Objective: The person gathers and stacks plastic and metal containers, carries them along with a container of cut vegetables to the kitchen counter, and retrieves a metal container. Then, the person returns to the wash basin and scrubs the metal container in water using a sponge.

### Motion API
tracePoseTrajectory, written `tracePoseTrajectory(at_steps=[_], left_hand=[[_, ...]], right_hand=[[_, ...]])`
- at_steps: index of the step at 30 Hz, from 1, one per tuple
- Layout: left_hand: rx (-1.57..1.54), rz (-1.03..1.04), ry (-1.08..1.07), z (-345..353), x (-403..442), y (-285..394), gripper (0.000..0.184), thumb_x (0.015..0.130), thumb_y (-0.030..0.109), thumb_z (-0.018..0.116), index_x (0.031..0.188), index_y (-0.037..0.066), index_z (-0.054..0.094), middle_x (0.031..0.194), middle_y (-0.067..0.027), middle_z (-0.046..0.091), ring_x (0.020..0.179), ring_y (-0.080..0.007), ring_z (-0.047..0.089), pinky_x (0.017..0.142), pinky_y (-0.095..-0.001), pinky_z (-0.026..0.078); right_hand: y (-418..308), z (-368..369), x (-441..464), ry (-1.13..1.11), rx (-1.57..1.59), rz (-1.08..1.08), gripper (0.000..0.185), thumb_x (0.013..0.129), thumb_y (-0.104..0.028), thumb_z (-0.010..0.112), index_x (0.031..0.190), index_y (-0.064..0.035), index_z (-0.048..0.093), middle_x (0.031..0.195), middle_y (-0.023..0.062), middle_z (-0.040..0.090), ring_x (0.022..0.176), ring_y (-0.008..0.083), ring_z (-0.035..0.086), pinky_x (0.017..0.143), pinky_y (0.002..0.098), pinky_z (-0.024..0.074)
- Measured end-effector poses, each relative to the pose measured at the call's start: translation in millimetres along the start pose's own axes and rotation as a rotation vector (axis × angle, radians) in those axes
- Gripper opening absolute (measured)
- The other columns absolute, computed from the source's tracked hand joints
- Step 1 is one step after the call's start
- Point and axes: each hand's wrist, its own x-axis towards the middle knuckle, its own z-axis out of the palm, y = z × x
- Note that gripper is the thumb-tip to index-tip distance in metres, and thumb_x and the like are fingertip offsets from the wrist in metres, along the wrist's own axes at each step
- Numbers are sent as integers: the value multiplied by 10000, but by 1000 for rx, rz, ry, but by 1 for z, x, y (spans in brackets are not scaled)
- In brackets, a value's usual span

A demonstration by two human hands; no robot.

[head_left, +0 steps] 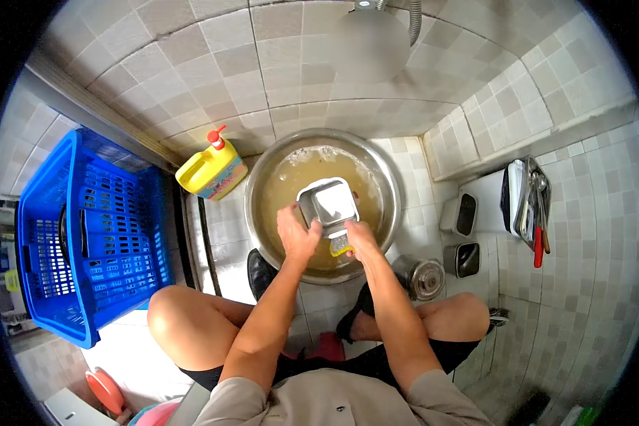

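A rectangular food container (331,204) with a pale rim is held tilted over a wide metal basin (254,213) of cloudy, sudsy water. My left hand (297,231) grips the container's left side, fingers partly hidden behind it. At its lower right corner, my right hand (362,239) is closed on a yellow and grey scrubbing sponge (341,246), close against the container's wall. Whether the sponge touches the container cannot be made out.
Left of the basin stands a yellow pump bottle (214,170) with a red top, beside a big blue plastic basket (121,234). On the right are a round lidded metal pot (426,277), two metal containers (461,214), and a tray (525,202) with utensils. Tiled walls enclose the space.
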Motion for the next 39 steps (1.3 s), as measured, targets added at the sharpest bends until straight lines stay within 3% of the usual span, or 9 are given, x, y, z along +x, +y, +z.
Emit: tracePoseTrajectory(at_steps=[4, 6, 13, 19, 22, 24, 28, 33, 39], left_hand=[[-80, -399, -29, 37, -8, -34, 734, 749, 289, 761, 1331, -38, 457, 1190, -219, 605, 1162, -365, 549, 1042, -439, 390], [-562, -521, -325, 49, -18, -38, 788, 792, 313, 767, 1381, -68, 408, 1247, -226, 597, 1159, -325, 572, 1023, -409, 421], [-867, -1085, -383, 54, -5, -63, 329, 834, 155, 621, 1068, -73, 586, 962, -181, 636, 853, -304, 637, 787, -452, 516], [-865, -1316, -491, 52, 20, -79, 196, 849, 158, 550, 862, -32, 599, 824, -178, 613, 636, -309, 599, 588, -469, 502], [-416, -1016, -629, 30, 23, -65, 237, 854, 183, 561, 834, -50, 601, 797, -184, 631, 488, -308, 566, 475, -478, 494], [-488, -983, -337, 28, 18, -52, 305, 868, 230, 570, 839, -71, 614, 799, -183, 654, 416, -321, 570, 399, -492, 471], [286, -330, -239, 5, 34, -40, 324, 843, 212, 591, 916, -98, 652, 892, -312, 685, 801, -438, 700, 741, -498, 562], [460, -234, -277, -8, 49, -4, 594, 836, 171, 534, 1392, -28, 473, 876, -282, 691, 840, -433, 688, 808, -504, 540], [723, -22, -398, -16, 50, 20, 555, 862, 161, 546, 1405, 55, 497, 825, -227, 707, 779, -359, 707, 712, -457, 558]], right_hand=[[-14, 10, -13, -78, 299, 257, 251, 933, -350, 527, 1074, -150, 580, 865, 62, 603, 680, 214, 558, 473, 387, 403], [-12, 20, -17, -100, 393, 290, 192, 903, -307, 547, 999, -147, 594, 827, 62, 625, 680, 228, 580, 502, 397, 394], [-18, 34, -34, -49, 3, 33, 481, 883, -524, 642, 882, -45, 694, 697, 38, 636, 518, 165, 587, 374, 331, 409], [-30, 22, -33, -167, -223, -120, 469, 856, -451, 704, 866, 18, 706, 722, 85, 660, 556, 180, 617, 399, 344, 455], [-33, 14, -32, -182, -401, -88, 433, 825, -376, 720, 930, 44, 709, 777, 147, 688, 637, 225, 662, 489, 365, 506], [-23, 11, -26, -253, -397, -292, 394, 798, -336, 730, 947, 29, 720, 823, 169, 705, 718, 228, 681, 611, 366, 530], [-29, -9, -18, -224, -436, -160, 393, 789, -293, 724, 997, 40, 708, 869, 177, 716, 769, 231, 689, 699, 373, 530], [33, -13, 42, 20, -69, -217, 433, 789, -173, 709, 1133, 73, 618, 1024, 217, 674, 949, 298, 653, 824, 408, 498], [93, 2, 85, 451, 38, -342, 368, 751, -21, 637, 1109, 55, 606, 1019, 174, 665, 918, 303, 632, 795, 401, 487]])
